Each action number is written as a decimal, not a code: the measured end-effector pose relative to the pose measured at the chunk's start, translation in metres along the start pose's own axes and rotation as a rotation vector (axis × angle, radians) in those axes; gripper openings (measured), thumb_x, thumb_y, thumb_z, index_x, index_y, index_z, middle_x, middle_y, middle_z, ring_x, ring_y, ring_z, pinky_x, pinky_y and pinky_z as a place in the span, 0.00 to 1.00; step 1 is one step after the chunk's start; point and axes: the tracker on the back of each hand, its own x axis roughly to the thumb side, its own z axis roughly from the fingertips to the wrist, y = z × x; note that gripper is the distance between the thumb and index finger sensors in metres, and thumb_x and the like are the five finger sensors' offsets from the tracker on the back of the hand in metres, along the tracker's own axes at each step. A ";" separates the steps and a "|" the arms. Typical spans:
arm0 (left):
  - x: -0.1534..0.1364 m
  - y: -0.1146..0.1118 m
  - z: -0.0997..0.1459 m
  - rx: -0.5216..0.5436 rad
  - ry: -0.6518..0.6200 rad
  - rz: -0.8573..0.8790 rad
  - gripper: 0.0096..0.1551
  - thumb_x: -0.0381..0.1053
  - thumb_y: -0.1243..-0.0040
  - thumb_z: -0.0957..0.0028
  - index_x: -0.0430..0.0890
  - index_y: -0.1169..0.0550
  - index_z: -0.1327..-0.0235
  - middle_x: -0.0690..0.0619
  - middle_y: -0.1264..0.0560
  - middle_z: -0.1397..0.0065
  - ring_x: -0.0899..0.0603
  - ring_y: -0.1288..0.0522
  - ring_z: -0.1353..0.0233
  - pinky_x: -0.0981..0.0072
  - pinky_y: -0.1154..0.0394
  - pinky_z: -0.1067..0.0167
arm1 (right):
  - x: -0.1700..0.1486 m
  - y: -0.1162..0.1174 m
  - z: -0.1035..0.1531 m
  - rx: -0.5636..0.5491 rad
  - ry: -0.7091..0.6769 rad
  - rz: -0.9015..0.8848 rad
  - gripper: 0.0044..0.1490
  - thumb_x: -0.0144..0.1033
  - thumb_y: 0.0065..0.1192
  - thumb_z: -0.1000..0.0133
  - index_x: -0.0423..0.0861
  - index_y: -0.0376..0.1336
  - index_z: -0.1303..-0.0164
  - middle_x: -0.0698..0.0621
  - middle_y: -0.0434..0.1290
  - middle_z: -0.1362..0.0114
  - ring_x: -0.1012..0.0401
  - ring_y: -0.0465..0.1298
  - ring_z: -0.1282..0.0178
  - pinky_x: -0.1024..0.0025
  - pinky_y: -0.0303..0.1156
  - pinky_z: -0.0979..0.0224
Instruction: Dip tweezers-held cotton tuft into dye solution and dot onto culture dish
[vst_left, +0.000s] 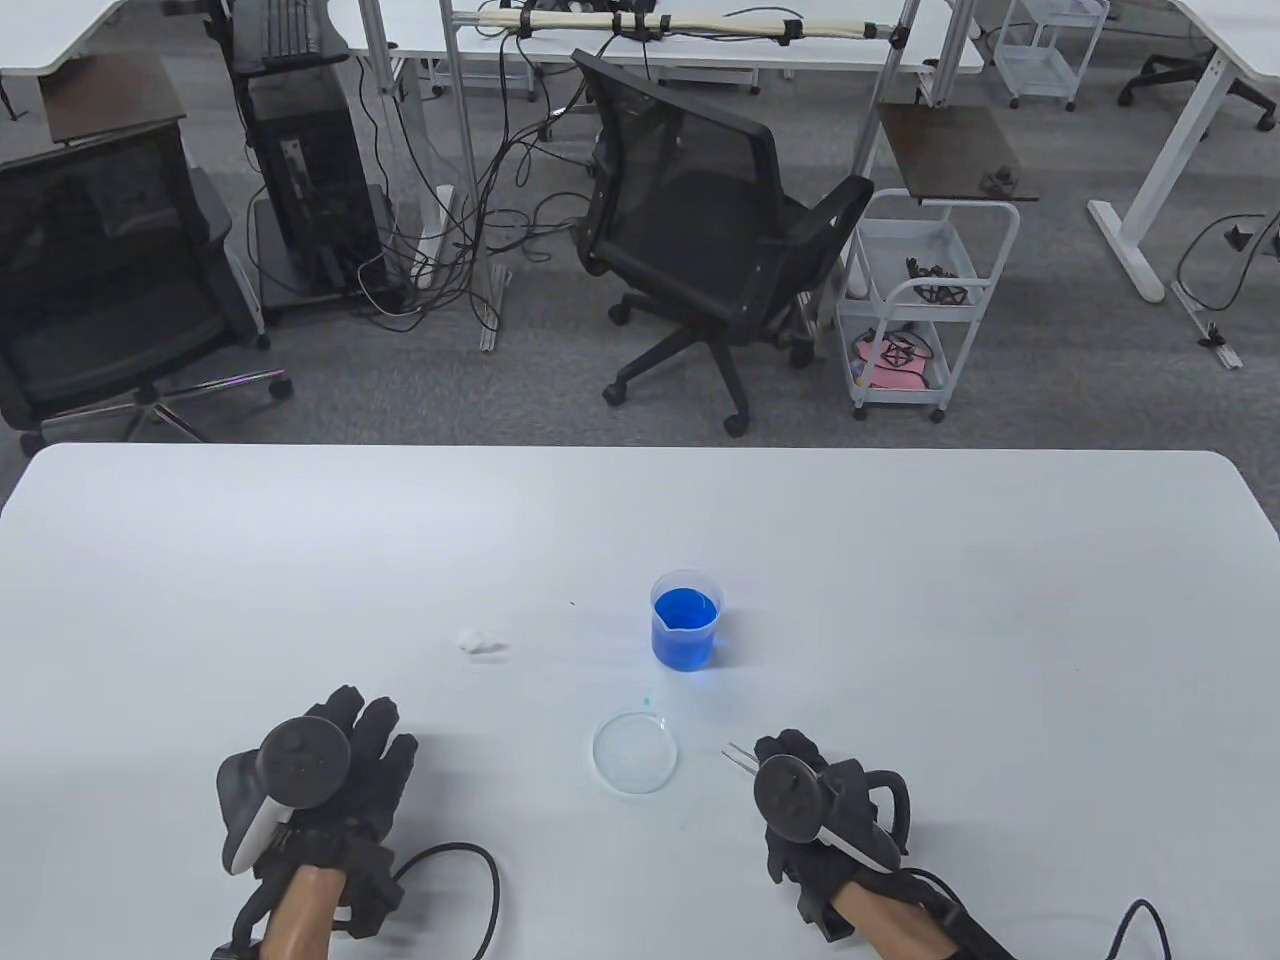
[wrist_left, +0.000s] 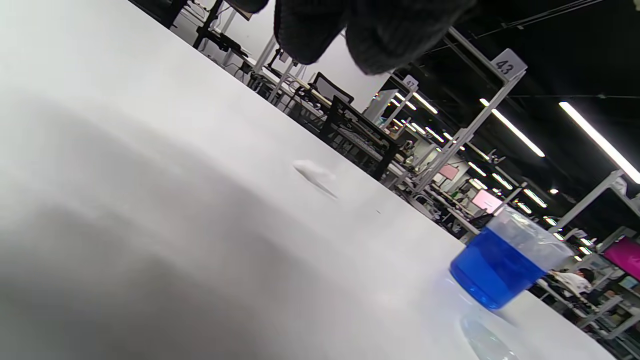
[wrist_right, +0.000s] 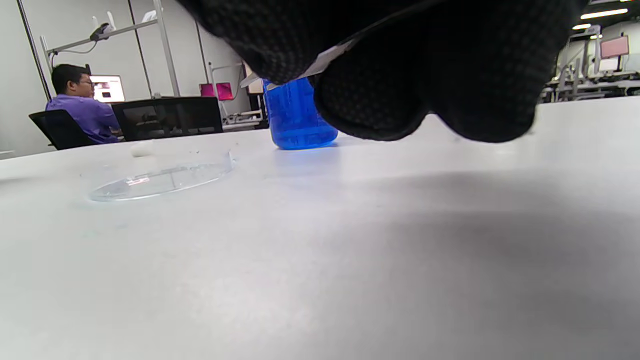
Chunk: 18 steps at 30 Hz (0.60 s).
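Observation:
A clear beaker of blue dye (vst_left: 686, 620) stands at the table's middle; it also shows in the left wrist view (wrist_left: 505, 265) and the right wrist view (wrist_right: 297, 117). A clear culture dish (vst_left: 634, 752) lies just in front of it, seen in the right wrist view (wrist_right: 160, 180) too. A white cotton tuft (vst_left: 482, 644) lies to the left of the beaker (wrist_left: 312, 172). My right hand (vst_left: 800, 775) holds metal tweezers (vst_left: 740, 757), their tips pointing at the dish. My left hand (vst_left: 350, 755) rests flat on the table, fingers spread, holding nothing.
The white table (vst_left: 1000, 600) spreads wide around the objects. A small blue speck (vst_left: 647, 700) lies between beaker and dish. Glove cables (vst_left: 470, 860) trail off the front edge. Beyond the far edge stand an office chair (vst_left: 700, 220) and a white cart (vst_left: 920, 300).

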 end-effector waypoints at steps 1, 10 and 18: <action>-0.001 0.003 -0.004 -0.006 0.012 -0.009 0.33 0.51 0.43 0.34 0.37 0.35 0.21 0.28 0.51 0.14 0.20 0.57 0.21 0.21 0.59 0.33 | -0.001 -0.003 0.001 -0.017 0.008 -0.004 0.36 0.35 0.67 0.55 0.34 0.67 0.37 0.31 0.70 0.32 0.60 0.83 0.58 0.67 0.87 0.59; 0.010 -0.002 -0.079 -0.088 0.066 -0.198 0.32 0.49 0.41 0.35 0.38 0.33 0.22 0.30 0.51 0.14 0.21 0.58 0.21 0.21 0.60 0.33 | -0.011 -0.021 0.009 -0.065 0.049 -0.012 0.33 0.39 0.70 0.56 0.35 0.72 0.43 0.33 0.74 0.35 0.61 0.83 0.59 0.67 0.86 0.60; 0.022 -0.026 -0.156 -0.267 0.064 -0.374 0.36 0.48 0.41 0.34 0.52 0.43 0.17 0.37 0.65 0.13 0.25 0.66 0.20 0.21 0.65 0.33 | -0.016 -0.028 0.007 -0.070 0.047 -0.030 0.32 0.39 0.70 0.56 0.37 0.72 0.44 0.34 0.74 0.35 0.60 0.83 0.59 0.65 0.86 0.59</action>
